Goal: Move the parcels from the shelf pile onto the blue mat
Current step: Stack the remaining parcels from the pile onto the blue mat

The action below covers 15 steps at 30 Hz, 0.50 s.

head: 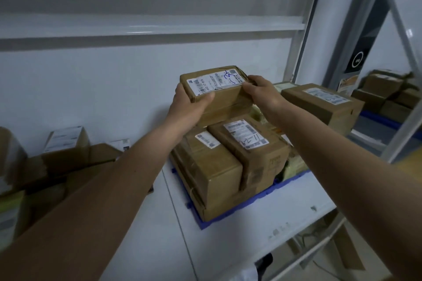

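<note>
A brown cardboard parcel [225, 92] with a white shipping label and blue scribble is held at both ends. My left hand [189, 106] grips its left end, thumb along the front face. My right hand [262, 92] grips its right end. The parcel is at the top of a stack of brown parcels [228, 157] that stands on the blue mat [230, 214] on the white shelf. Whether it rests on the stack or hovers just above it I cannot tell. The shelf pile [57, 162] of parcels lies at the far left, partly behind my left forearm.
Another labelled box [324, 105] sits at the right of the stack. The shelf's metal upright [303, 29] and a diagonal brace [402, 20] stand at the right, with more boxes [386, 93] beyond. White shelf board [166, 242] shows in front of the mat.
</note>
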{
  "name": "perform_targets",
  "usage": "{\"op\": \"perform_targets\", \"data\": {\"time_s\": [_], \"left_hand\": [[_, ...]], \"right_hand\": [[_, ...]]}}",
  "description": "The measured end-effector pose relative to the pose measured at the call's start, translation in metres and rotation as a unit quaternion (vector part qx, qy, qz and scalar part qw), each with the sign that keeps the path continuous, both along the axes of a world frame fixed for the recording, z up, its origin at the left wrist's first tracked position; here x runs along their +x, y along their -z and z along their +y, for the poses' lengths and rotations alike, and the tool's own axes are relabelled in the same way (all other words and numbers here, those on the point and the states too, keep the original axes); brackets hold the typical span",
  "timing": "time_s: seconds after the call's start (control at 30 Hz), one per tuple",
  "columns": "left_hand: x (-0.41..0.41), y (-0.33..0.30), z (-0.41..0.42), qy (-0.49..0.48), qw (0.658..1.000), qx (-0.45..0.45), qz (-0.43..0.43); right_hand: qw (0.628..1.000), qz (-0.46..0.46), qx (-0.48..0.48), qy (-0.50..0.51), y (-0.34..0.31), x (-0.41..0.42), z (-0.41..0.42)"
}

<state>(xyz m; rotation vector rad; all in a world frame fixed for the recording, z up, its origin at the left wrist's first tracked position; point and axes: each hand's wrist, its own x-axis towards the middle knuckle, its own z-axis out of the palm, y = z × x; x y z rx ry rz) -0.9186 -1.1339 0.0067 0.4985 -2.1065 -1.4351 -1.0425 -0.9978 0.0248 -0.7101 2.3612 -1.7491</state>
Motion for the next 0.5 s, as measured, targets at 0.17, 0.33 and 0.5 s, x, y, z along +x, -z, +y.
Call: {"op": "perform_targets", "data": {"time_s": [0.17, 0.33, 0.5], "left_hand": [[-0.064, 0.002, -0.025, -0.063, 0.997, 0.002, -0.033], [-0.121, 0.02, -0.062, -0.099, 0.991, 0.01, -0.09], [-0.159, 0.046, -0.09, -0.118, 0.982, -0.007, -0.147]], "right_hand": [[0.999, -0.003, 0.049, 0.013, -0.001, -0.063, -0.029], [0.994, 0.004, 0.11, 0.013, 0.013, -0.117, -0.065], [0.977, 0.028, 0.211, -0.024, 0.035, -0.157, -0.085]]}}
